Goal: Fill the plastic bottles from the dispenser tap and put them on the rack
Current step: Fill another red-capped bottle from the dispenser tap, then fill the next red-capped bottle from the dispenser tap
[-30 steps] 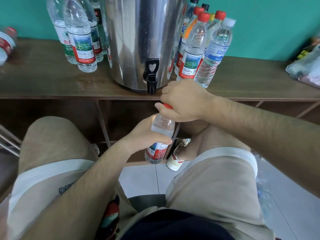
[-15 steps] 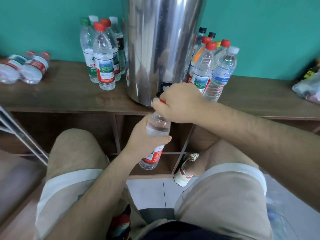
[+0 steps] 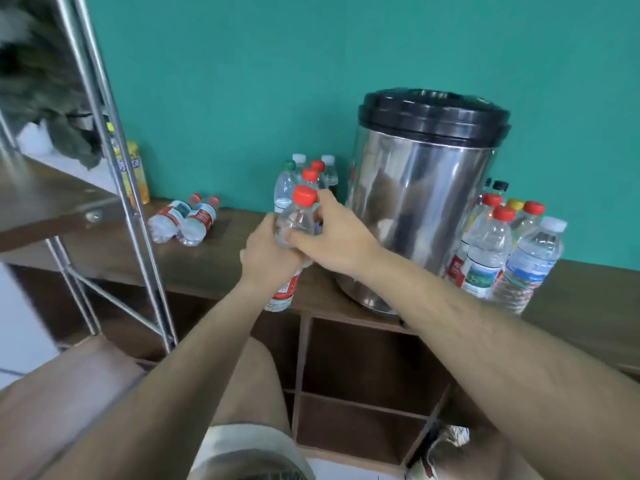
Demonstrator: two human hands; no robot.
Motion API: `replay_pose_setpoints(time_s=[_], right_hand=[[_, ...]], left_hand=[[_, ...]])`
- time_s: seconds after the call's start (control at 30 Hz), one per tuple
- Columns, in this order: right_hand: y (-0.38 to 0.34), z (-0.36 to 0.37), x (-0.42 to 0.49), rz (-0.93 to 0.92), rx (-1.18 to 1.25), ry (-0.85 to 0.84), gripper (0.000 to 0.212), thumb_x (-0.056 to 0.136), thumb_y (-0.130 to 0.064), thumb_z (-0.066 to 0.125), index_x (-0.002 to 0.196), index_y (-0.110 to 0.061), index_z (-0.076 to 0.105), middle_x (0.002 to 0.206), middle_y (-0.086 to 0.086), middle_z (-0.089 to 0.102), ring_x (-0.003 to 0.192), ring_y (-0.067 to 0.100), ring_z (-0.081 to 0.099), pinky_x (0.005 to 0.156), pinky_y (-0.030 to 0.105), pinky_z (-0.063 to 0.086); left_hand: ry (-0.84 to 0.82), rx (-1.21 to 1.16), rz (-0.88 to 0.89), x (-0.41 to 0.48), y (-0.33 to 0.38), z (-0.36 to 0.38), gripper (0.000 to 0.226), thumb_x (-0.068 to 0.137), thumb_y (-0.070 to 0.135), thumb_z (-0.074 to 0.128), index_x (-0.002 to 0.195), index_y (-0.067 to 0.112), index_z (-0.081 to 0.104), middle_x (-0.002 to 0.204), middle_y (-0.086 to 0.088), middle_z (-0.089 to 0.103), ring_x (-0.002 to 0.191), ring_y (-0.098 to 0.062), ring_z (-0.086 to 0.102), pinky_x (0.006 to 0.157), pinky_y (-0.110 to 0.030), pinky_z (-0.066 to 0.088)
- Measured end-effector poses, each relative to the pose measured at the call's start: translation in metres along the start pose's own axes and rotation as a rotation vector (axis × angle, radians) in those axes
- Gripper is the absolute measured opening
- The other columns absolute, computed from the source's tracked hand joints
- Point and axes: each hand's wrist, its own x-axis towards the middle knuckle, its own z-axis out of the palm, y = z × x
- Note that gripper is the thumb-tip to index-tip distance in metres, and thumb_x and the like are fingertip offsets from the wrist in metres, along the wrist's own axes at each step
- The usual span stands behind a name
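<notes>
A clear plastic bottle [image 3: 300, 219] with a red cap and red label is held up in front of me, above the wooden counter [image 3: 221, 261]. My left hand [image 3: 268, 259] grips its body from the left. My right hand [image 3: 330, 237] wraps round its upper part just below the cap. The steel dispenser [image 3: 420, 195] with a black lid stands to the right; its tap is hidden behind my right arm. The metal rack [image 3: 104, 140] with a wooden shelf rises at the left.
Several capped bottles [image 3: 498, 247] stand right of the dispenser, and more bottles [image 3: 311, 171] stand behind my hands. Two bottles [image 3: 183, 220] lie on the counter beside a yellow carton [image 3: 133, 174]. Open cubby shelves [image 3: 363, 386] sit under the counter. My knees are below.
Both hands lifted the bottle from below the tap up to counter height and leftward. My right hand slid off the cap onto the neck. The view swung up and left, showing the rack.
</notes>
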Motion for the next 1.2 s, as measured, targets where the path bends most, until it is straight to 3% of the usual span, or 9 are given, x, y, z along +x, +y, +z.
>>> replay_pose_setpoints(time_s=[0.17,0.37,0.47,0.57,0.67,0.77,0.9,1.07,1.2], right_hand=[[0.002,0.034,0.047,0.09,0.067,0.022,0.052,0.086,-0.034,0.082,0.126,-0.018,0.053,0.112,0.0,0.07,0.105,0.021,0.068,0.092,0.037,0.053],[0.009,0.072,0.084,0.129,-0.086,0.074,0.059,0.087,-0.039,0.075,0.135,-0.023,0.046,0.115,0.006,0.071,0.106,0.031,0.069,0.089,0.043,0.057],[0.019,0.086,0.091,0.082,-0.144,0.131,0.081,0.093,-0.032,0.073,0.156,-0.028,0.022,0.115,0.011,0.069,0.1,0.033,0.07,0.081,0.04,0.057],[0.032,0.093,0.097,-0.023,-0.28,0.081,0.104,0.095,-0.011,0.068,0.164,-0.042,-0.003,0.134,0.013,0.058,0.11,0.032,0.064,0.086,0.044,0.058],[0.041,0.095,0.11,-0.032,-0.429,0.016,0.102,0.096,0.003,0.06,0.164,-0.046,0.001,0.147,0.016,0.044,0.123,0.034,0.058,0.095,0.044,0.057],[0.044,0.097,0.119,-0.026,-0.492,-0.014,0.101,0.09,0.012,0.06,0.163,-0.038,0.012,0.142,0.019,0.04,0.126,0.038,0.053,0.096,0.045,0.054],[0.05,0.107,0.117,-0.09,-0.563,0.034,0.102,0.082,0.008,0.071,0.161,-0.031,0.019,0.144,0.02,0.035,0.133,0.038,0.046,0.104,0.045,0.051],[0.051,0.141,0.105,-0.199,-0.351,0.049,0.076,0.099,-0.009,0.059,0.162,-0.03,0.022,0.14,0.008,0.046,0.125,0.025,0.055,0.102,0.038,0.053],[0.046,0.166,0.108,-0.174,-0.015,0.018,0.063,0.103,-0.007,0.05,0.161,-0.024,0.033,0.143,0.007,0.048,0.129,0.026,0.055,0.105,0.039,0.049]], left_hand=[[0.032,0.071,-0.059,0.05,-0.02,-0.001,0.035,0.085,0.035,0.069,0.113,0.02,0.052,0.113,-0.002,0.068,0.11,-0.032,0.065,0.103,-0.052,0.048],[0.051,-0.191,-0.008,0.073,-0.051,0.001,0.056,0.082,0.025,0.074,0.131,0.028,0.047,0.124,0.0,0.066,0.112,-0.02,0.067,0.103,-0.053,0.053],[0.105,-0.231,0.087,0.08,-0.071,0.003,0.065,0.085,0.003,0.077,0.139,0.025,0.049,0.134,-0.003,0.061,0.121,-0.019,0.063,0.105,-0.05,0.053],[0.123,-0.201,0.077,0.089,-0.082,0.005,0.074,0.084,-0.001,0.077,0.143,0.032,0.048,0.137,-0.002,0.059,0.118,-0.021,0.064,0.1,-0.051,0.056],[0.132,-0.128,0.061,0.098,-0.087,0.009,0.081,0.082,-0.001,0.08,0.143,0.038,0.046,0.14,0.004,0.058,0.119,-0.015,0.063,0.102,-0.046,0.056],[0.112,-0.089,0.066,0.106,-0.091,0.011,0.08,0.083,0.0,0.081,0.145,0.035,0.045,0.139,0.005,0.059,0.119,-0.014,0.064,0.103,-0.046,0.056],[0.106,0.068,0.054,0.115,-0.093,0.007,0.077,0.085,0.007,0.078,0.15,0.029,0.042,0.144,0.002,0.056,0.128,-0.018,0.059,0.108,-0.046,0.052],[0.14,0.331,0.012,0.129,-0.105,-0.015,0.074,0.087,0.011,0.075,0.151,0.024,0.04,0.149,0.0,0.048,0.134,-0.024,0.053,0.111,-0.047,0.046],[0.319,0.448,-0.118,0.144,-0.108,-0.037,0.056,0.093,0.019,0.063,0.146,0.024,0.048,0.146,-0.005,0.049,0.132,-0.028,0.052,0.108,-0.045,0.042]])
